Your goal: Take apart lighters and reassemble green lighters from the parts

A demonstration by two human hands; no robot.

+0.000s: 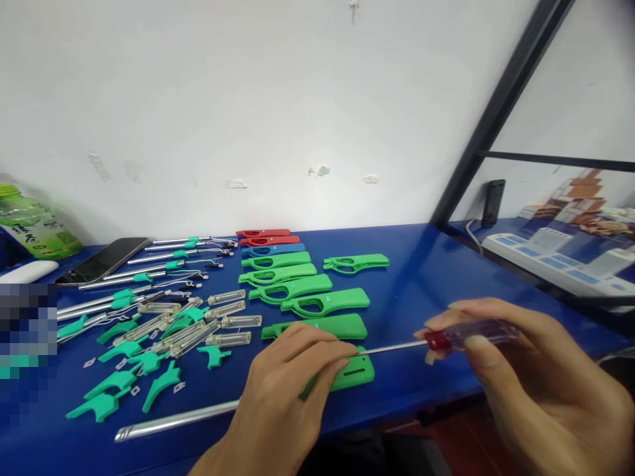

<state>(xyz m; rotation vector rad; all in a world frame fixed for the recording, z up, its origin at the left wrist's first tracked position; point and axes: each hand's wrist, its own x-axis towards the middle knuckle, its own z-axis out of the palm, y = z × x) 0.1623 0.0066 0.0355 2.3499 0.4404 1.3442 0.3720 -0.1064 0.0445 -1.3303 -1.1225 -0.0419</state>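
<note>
My right hand (536,370) is closed around the transparent handle of a screwdriver (397,346), which has a red collar. Its thin shaft points left, and the tip reaches the fingers of my left hand (288,383). Those fingers are closed over a green gas lighter (360,371) near the table's front edge, covering most of its body. From under the left hand a long silver tube (173,422) sticks out to the left. Just behind lies another green lighter body (347,325). Whether the screwdriver tip touches the lighter is hidden by my fingers.
Green, blue and red lighter shells (347,299) form a row on the blue table (407,284). To the left lie green triggers (163,387), transparent fuel tanks (235,339) and wired metal tubes (149,274). A phone (106,259), a bottle (37,225) and a power strip (560,261) lie farther out.
</note>
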